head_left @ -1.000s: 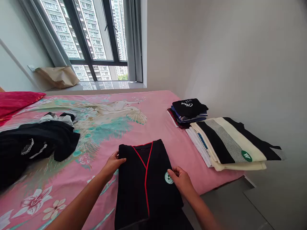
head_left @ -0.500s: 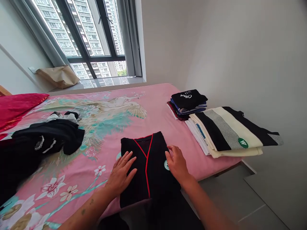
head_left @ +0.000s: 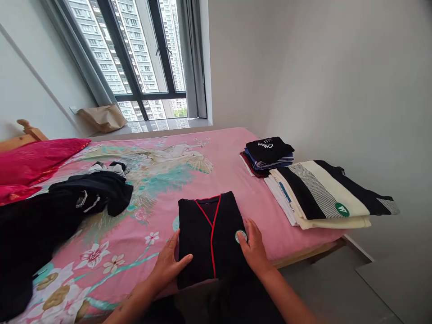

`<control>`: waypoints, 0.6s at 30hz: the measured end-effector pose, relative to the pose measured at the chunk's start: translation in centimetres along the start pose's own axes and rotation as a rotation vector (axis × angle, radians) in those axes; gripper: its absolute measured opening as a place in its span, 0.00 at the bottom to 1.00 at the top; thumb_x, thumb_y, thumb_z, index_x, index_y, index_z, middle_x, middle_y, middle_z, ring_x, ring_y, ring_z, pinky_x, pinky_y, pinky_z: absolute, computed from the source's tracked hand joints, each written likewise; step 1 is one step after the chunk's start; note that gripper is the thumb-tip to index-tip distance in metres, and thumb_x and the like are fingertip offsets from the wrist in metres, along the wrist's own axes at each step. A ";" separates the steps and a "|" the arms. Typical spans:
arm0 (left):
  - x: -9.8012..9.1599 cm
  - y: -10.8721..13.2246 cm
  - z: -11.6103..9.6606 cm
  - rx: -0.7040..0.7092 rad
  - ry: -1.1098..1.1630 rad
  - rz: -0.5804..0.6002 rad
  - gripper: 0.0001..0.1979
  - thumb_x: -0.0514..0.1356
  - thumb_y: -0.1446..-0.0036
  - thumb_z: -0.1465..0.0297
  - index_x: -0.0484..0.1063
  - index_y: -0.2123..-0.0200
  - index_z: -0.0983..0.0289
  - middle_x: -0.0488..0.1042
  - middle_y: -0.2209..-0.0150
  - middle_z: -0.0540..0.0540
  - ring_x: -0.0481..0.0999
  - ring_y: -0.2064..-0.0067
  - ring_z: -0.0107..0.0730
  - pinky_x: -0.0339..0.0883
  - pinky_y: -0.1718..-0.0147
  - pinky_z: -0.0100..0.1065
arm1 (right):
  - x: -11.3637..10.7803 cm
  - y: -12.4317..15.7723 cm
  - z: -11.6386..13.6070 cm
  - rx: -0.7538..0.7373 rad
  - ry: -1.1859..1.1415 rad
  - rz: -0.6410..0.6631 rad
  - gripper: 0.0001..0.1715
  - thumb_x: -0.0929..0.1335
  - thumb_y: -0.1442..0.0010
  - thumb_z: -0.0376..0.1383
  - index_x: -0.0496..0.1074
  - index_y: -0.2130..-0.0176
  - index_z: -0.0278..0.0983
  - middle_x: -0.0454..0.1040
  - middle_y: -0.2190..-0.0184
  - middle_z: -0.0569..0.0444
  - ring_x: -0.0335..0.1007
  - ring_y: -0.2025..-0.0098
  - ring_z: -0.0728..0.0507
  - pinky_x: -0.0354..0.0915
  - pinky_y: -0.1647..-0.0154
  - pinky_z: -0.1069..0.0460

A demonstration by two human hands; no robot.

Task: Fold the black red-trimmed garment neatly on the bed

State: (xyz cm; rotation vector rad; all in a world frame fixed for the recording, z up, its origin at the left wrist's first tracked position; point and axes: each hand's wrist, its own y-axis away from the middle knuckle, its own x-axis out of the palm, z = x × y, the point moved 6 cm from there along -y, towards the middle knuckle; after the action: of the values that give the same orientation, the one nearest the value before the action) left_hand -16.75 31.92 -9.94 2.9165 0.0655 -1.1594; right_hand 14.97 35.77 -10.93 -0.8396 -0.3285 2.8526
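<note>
A black shirt point(head_left: 202, 238) with red trim along its V-neck and front lies folded flat on the near edge of the bed. My left hand point(head_left: 168, 261) rests at its left edge, fingers stretched along the side and thumb spread over the cloth. At the right edge is my right hand point(head_left: 254, 252), its fingers beside the fold and its thumb touching a round green-and-white badge point(head_left: 240, 236). Both hands are open, one on each side of the shirt. The shirt's lower edge is partly lost against dark clothing below.
A pink flowered sheet point(head_left: 222, 175) covers the bed. To the right are a small stack of folded clothes point(head_left: 270, 150) and a larger cream-and-black stack point(head_left: 324, 193). Loose dark clothes point(head_left: 91, 193) lie left, near a red pillow point(head_left: 43, 157). A paper bag point(head_left: 103, 118) sits by the window.
My left hand has slid from the top of the shirt out to its left edge. My right thumb has moved onto the badge. The view has shifted slightly left and up.
</note>
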 end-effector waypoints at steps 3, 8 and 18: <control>-0.6 0.5 0.2 -0.321 0.461 0.017 0.38 0.66 0.57 0.54 0.64 0.45 0.66 0.70 0.47 0.66 0.69 0.45 0.49 0.63 0.46 0.42 | -0.8 1.7 -3.3 0.285 -0.295 0.022 0.32 0.66 0.46 0.48 0.64 0.47 0.34 0.71 0.50 0.41 0.68 0.48 0.39 0.64 0.47 0.44; 0.9 0.8 -3.6 -0.425 0.890 0.387 0.26 0.68 0.56 0.58 0.71 0.55 0.64 0.75 0.52 0.62 0.74 0.50 0.47 0.69 0.53 0.40 | -0.2 1.5 -3.3 0.357 -0.217 0.238 0.23 0.69 0.53 0.47 0.72 0.60 0.36 0.77 0.60 0.47 0.72 0.54 0.37 0.65 0.52 0.45; -0.6 -0.9 -2.4 -0.487 0.823 0.370 0.27 0.67 0.57 0.65 0.69 0.51 0.64 0.77 0.56 0.59 0.77 0.55 0.43 0.69 0.55 0.38 | 1.2 4.0 1.4 0.407 -0.354 0.356 0.27 0.67 0.49 0.47 0.72 0.56 0.31 0.76 0.59 0.46 0.71 0.54 0.39 0.63 0.51 0.47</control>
State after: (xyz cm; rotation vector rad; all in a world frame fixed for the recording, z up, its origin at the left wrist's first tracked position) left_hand -15.54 32.80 -7.81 2.5770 -0.1606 0.1313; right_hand 12.83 31.96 -11.39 -0.3406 0.3992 3.2161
